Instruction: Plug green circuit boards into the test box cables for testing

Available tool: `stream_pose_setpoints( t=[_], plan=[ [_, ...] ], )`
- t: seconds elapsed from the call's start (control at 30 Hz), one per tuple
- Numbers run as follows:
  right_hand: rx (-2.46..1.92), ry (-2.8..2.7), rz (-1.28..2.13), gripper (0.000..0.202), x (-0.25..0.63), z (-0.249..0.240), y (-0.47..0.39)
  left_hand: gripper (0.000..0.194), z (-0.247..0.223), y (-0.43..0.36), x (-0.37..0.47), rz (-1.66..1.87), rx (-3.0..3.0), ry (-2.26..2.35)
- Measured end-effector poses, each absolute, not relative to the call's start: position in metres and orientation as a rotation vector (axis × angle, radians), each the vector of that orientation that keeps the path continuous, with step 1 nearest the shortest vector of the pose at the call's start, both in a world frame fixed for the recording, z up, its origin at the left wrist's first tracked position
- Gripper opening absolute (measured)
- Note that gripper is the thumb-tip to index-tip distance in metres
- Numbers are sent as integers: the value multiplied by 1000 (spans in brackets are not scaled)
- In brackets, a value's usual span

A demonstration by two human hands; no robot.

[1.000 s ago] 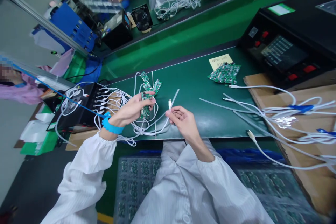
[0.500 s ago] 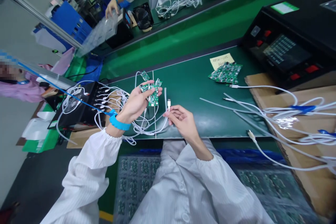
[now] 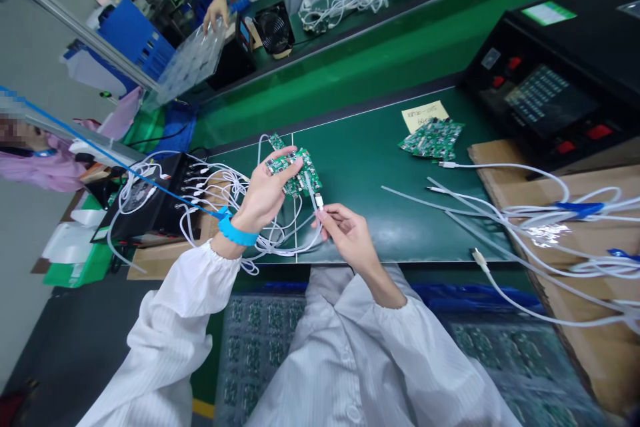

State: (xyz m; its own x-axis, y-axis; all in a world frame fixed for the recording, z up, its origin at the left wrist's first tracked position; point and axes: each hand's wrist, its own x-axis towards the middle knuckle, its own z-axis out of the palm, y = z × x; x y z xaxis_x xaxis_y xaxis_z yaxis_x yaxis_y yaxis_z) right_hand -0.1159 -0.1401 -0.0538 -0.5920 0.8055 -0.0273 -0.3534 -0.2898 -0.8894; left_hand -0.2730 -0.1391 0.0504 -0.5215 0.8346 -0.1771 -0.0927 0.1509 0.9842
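Note:
Green circuit boards [image 3: 311, 173] are gripped by my left hand [image 3: 269, 195], its thumb lying across their top. Between thumb and fingers, my right hand [image 3: 349, 232] pinches a white USB cable plug [image 3: 319, 201]. The plug's metal tip points up at the lower edge of the boards; whether it touches them I cannot tell. White cables [image 3: 273, 240] lie looped on the table beneath and left of my hands. Another small board [image 3: 276, 141] lies just behind my left hand, with a cable at it.
A stack of circuit boards [image 3: 434, 139] lies by a yellow note [image 3: 424, 115]. Black testers stand at right [image 3: 550, 93] and left [image 3: 150, 203]. More white cables [image 3: 575, 233] rest on cardboard at right. Across the bench, a co-worker's hand [image 3: 217, 13] holds a clear tray [image 3: 193, 60].
My left hand has moved slightly right with the boards, bringing them close to the plug. The plug in my right hand has shifted slightly down.

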Motion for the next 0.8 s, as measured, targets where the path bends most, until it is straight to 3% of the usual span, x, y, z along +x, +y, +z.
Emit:
stream_pose_setpoints(
  t=[0.8],
  plan=[
    [-627, -1201, 1920, 32, -116, -56, -143, 40, 41, -144, -280, 1515, 988, 1640]
  ],
)
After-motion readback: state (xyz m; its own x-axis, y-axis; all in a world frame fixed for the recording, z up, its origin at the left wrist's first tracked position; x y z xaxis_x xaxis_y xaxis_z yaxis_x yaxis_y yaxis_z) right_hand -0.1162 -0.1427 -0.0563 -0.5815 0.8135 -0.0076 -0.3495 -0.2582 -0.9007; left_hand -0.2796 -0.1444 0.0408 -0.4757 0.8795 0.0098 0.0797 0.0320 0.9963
